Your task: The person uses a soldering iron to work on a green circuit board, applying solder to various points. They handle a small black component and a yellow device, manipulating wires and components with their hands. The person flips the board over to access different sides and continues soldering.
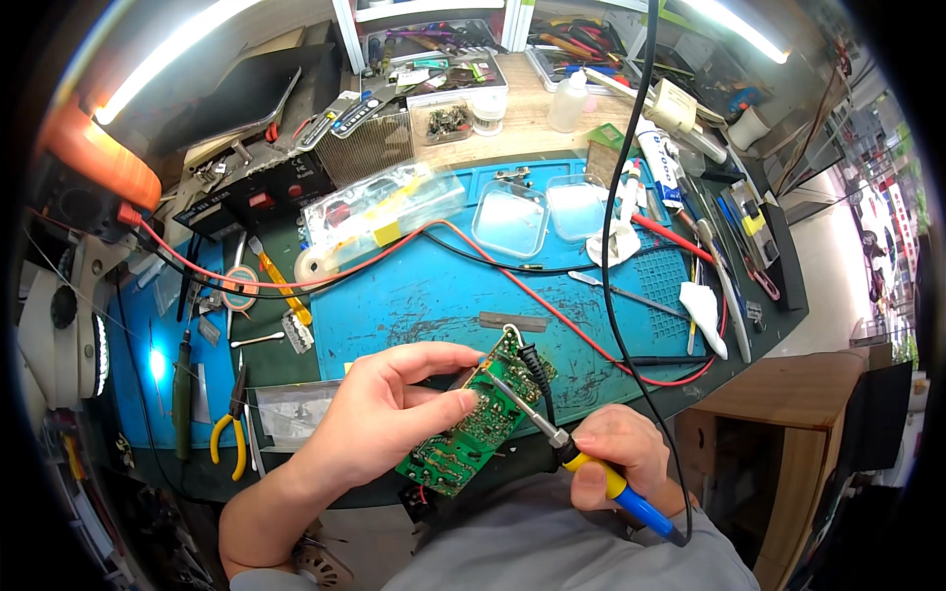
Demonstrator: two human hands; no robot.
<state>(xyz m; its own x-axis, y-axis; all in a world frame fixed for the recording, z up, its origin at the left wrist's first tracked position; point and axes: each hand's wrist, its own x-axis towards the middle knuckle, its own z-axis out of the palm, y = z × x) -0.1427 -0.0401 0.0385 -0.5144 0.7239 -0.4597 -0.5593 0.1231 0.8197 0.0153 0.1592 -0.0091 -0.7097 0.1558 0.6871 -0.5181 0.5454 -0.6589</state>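
A green circuit board [458,448] is tilted at the near edge of the bench, its solder side facing up. My left hand [404,394] is closed on the board's upper left edge, thumb lying over its face. In my right hand [623,455] is a soldering iron [616,490] with a yellow and blue handle, gripped like a pen. The iron's metal tip reaches the far end of the board, close to my left fingertips; whether it touches a joint I cannot tell. A black cable with a ribbed sleeve [537,369] leaves the board's far end.
A blue work mat [394,315] lies beyond the board, crossed by red and black test leads. Yellow-handled pliers [230,438] lie at left. Clear plastic lids [510,219] and a parts box [384,202] stand farther back. The iron's black cord [631,335] hangs across the right side.
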